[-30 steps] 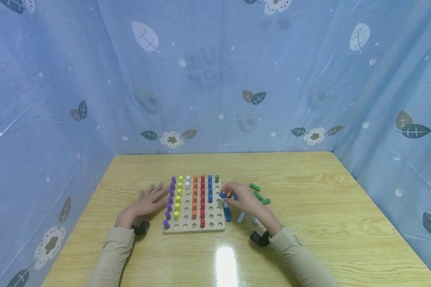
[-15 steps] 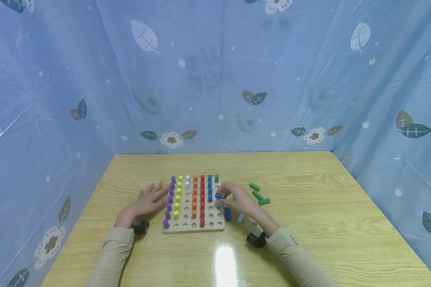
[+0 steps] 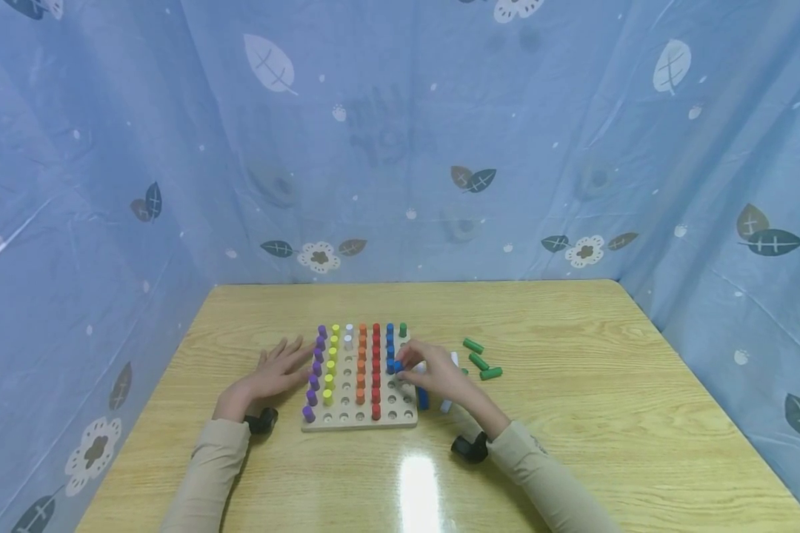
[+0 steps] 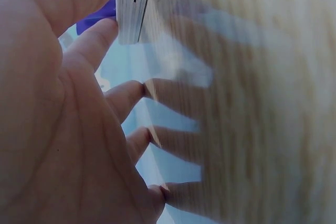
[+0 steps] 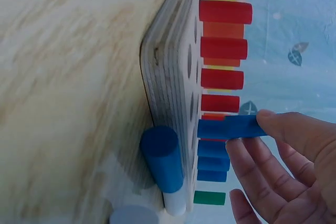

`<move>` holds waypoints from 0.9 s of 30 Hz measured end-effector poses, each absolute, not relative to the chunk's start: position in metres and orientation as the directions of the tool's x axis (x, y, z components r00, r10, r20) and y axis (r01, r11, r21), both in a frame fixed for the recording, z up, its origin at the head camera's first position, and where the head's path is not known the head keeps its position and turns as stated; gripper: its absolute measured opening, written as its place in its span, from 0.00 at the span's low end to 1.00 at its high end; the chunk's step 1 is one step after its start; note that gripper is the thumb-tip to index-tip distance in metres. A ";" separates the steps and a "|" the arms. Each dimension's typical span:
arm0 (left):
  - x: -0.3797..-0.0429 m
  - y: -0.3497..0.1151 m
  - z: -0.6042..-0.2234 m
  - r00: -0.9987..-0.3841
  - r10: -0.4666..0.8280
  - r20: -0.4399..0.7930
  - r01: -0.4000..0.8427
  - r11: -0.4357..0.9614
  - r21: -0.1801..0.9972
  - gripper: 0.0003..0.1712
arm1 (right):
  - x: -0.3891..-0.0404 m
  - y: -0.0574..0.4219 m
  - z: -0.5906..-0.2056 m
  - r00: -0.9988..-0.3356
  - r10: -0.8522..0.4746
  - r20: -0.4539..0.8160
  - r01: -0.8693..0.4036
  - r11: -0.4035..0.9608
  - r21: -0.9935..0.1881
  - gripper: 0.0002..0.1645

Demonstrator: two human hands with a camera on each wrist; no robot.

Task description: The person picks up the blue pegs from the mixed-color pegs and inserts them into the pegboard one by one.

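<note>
A wooden pegboard (image 3: 336, 426) lies on the table, with columns of purple, yellow, white, orange, red and blue pegs and one green peg (image 3: 403, 330) standing in its holes. My right hand (image 3: 440, 372) pinches a blue peg (image 5: 247, 125) between thumb and fingers above the board, right by the lowest standing blue peg (image 3: 390, 366). My left hand (image 3: 270, 377) rests with fingers spread at the board's left edge, thumb and index finger against its side next to the purple pegs (image 3: 314, 382); its other fingertips touch the table.
Several green pegs (image 3: 478, 362) lie right of my right hand. Between that hand and the board are a loose blue peg (image 5: 161, 158) and white pegs (image 5: 176, 203). A blue patterned curtain (image 3: 400, 148) surrounds the wooden table (image 3: 573, 385) at the back and sides.
My right hand has carried the blue peg leftward from the board's right edge to beside the blue column. The left hand has stayed where it was.
</note>
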State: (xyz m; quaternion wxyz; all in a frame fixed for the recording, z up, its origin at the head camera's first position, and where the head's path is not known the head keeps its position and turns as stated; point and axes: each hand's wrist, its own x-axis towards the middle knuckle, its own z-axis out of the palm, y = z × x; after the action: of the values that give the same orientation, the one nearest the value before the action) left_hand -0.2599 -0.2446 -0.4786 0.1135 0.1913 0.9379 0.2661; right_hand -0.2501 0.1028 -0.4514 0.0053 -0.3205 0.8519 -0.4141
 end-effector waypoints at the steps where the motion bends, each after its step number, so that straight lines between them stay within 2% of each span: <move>1: -0.260 -0.245 -0.478 -0.901 0.419 -0.109 0.300 0.786 0.541 0.35 | -0.250 0.102 -0.452 -0.794 -0.552 0.254 -0.541 0.451 -0.710 0.11; 14: -0.260 -0.244 -0.478 -0.901 0.422 -0.101 0.303 0.779 0.550 0.35 | -0.248 0.097 -0.455 -0.760 -0.601 0.249 -0.561 0.412 -0.718 0.10; 27: -0.260 -0.244 -0.479 -0.901 0.421 -0.107 0.301 0.781 0.547 0.34 | -0.249 0.094 -0.460 -0.771 -0.604 0.200 -0.531 0.438 -0.726 0.11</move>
State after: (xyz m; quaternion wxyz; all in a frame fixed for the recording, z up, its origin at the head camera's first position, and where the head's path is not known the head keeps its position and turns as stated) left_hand -0.2598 -0.2443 -0.4789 0.1122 0.1927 0.9371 0.2687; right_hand -0.2488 0.0942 -0.4600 0.0446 -0.3351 0.8467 -0.4109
